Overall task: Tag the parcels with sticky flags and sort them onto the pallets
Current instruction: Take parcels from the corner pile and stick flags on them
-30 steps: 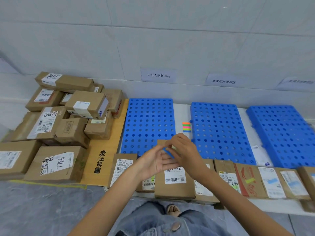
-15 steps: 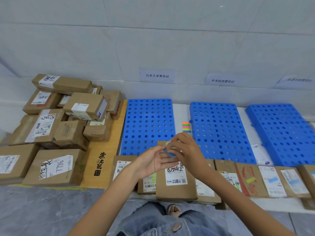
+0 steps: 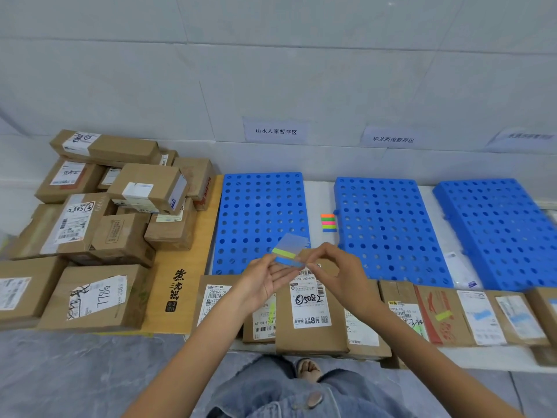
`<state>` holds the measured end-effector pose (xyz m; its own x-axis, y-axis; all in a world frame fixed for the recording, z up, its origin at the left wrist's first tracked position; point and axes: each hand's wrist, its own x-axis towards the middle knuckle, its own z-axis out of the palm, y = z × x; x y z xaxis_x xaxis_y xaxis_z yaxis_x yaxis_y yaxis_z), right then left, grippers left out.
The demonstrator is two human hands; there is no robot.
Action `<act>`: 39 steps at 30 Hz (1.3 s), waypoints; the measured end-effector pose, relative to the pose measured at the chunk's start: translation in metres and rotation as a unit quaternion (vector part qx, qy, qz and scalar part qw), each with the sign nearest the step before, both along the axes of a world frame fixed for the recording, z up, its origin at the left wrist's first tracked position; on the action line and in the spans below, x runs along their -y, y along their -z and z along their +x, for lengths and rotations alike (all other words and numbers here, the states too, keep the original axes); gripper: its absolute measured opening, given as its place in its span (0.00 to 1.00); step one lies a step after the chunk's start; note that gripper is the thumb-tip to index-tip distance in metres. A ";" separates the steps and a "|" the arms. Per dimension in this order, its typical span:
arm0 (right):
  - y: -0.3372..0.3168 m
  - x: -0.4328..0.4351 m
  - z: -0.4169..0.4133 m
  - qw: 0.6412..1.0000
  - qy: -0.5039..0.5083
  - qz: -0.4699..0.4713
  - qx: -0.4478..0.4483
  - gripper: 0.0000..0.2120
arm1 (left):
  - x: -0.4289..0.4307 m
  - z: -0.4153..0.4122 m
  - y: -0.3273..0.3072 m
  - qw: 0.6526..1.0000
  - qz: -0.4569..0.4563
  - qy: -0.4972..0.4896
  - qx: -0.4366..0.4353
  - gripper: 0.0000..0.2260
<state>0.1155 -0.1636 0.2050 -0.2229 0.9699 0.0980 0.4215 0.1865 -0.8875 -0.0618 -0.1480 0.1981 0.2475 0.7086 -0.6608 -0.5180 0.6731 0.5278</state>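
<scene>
My left hand (image 3: 265,282) holds a clear sheet of sticky flags (image 3: 288,251) with a yellow-green and a blue strip on it. My right hand (image 3: 337,273) pinches the blue strip at the sheet's right end. Both hands hover over a brown parcel (image 3: 310,321) whose white label is marked 05082. It lies in a row of parcels along the near edge. Several of these, such as the red-printed one (image 3: 440,318), carry flags. Three blue pallets (image 3: 259,218) (image 3: 388,230) (image 3: 500,227) lie bare behind the row.
A pile of brown parcels (image 3: 99,224) sits at the left on a wooden board (image 3: 184,279). A second stack of coloured flags (image 3: 328,223) lies between the left and middle pallets. Paper signs (image 3: 275,131) hang on the wall above the pallets. My knees are below.
The flag sheet has come into plain view, raised and tilted in my left hand. My right hand has shifted slightly right and now pinches the sheet's blue strip.
</scene>
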 end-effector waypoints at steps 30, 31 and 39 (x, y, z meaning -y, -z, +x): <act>0.100 -0.015 0.023 0.983 0.123 -0.029 0.130 0.05 | 0.009 0.013 0.051 0.985 -0.036 0.072 -0.152 0.13; 0.096 -0.018 0.022 0.983 0.138 -0.027 0.121 0.04 | 0.004 0.014 0.049 0.982 -0.027 0.088 -0.164 0.12; 0.046 -0.065 0.023 0.941 0.186 -0.180 -0.219 0.13 | -0.062 0.035 0.027 0.908 0.174 0.171 -0.340 0.07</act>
